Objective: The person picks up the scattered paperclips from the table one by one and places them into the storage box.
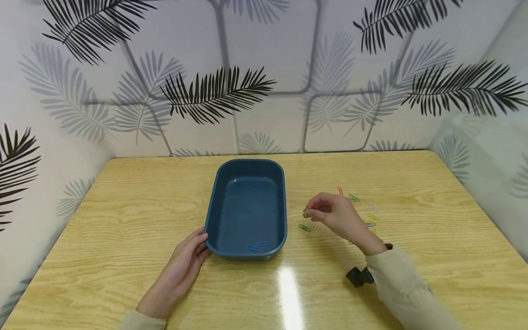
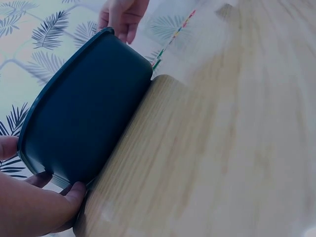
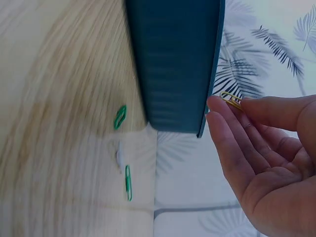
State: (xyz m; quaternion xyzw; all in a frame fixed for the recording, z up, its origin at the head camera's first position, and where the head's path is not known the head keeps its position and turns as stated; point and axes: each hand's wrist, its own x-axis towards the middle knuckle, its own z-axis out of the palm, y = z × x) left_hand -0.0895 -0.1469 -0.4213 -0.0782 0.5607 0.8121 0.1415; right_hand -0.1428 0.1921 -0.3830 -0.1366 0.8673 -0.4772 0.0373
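Observation:
A dark blue plastic tray [image 1: 252,206] with a raised rim stands on the table, and two blue paper clips [image 1: 258,246] lie inside at its near end. My left hand [image 1: 183,266] holds the tray's near left corner, thumb at the rim and fingers against the outer wall. My right hand [image 1: 340,220] is raised just right of the tray, pinching a yellow paper clip [image 3: 232,100] between thumb and fingertips. Below that hand lie a green paper clip [image 1: 305,228] and a white paper clip [image 1: 314,225].
More loose paper clips in several colours lie to the right, among them a green paper clip [image 1: 354,198], a red paper clip [image 1: 340,190] and a yellow paper clip [image 1: 373,216]. A leaf-patterned wall covering [image 1: 272,123] rises behind the wooden table [image 1: 156,197].

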